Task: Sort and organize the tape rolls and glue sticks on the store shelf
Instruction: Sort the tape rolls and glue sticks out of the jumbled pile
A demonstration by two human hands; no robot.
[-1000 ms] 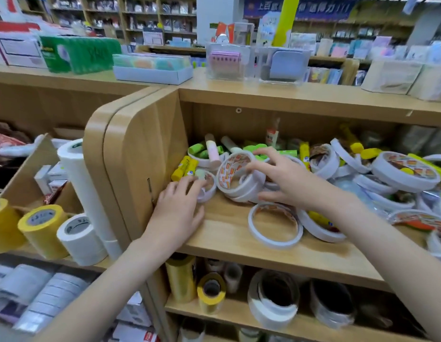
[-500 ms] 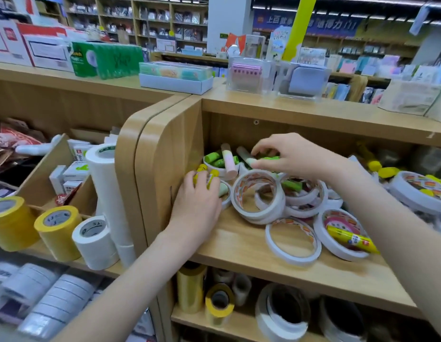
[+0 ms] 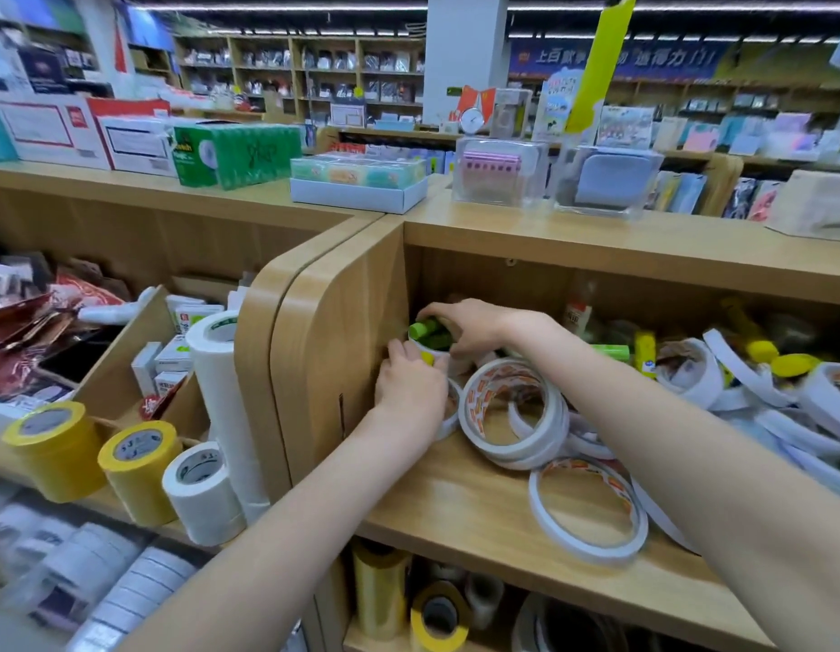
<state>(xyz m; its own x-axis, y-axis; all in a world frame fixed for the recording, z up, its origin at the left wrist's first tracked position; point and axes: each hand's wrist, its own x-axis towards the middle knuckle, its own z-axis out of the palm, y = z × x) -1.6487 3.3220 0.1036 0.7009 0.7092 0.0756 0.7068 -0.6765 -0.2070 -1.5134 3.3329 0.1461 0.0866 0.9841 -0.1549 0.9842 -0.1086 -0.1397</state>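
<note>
Both hands work in the far left corner of the wooden shelf (image 3: 479, 505). Two green glue sticks (image 3: 430, 332) show there, standing in a small white tape roll (image 3: 432, 356); the right hand (image 3: 470, 324) curls its fingers (image 3: 439, 312) over their tops, gripping them. The left hand (image 3: 408, 385) rests against the roll's near side, fingers bent around it. Just right of the roll lean about three stacked white rolls (image 3: 512, 411), and one thin ring (image 3: 589, 510) lies flat nearer the shelf edge. Farther right, the heap of rolls and yellow sticks is blurred and cut off, beyond counting.
</note>
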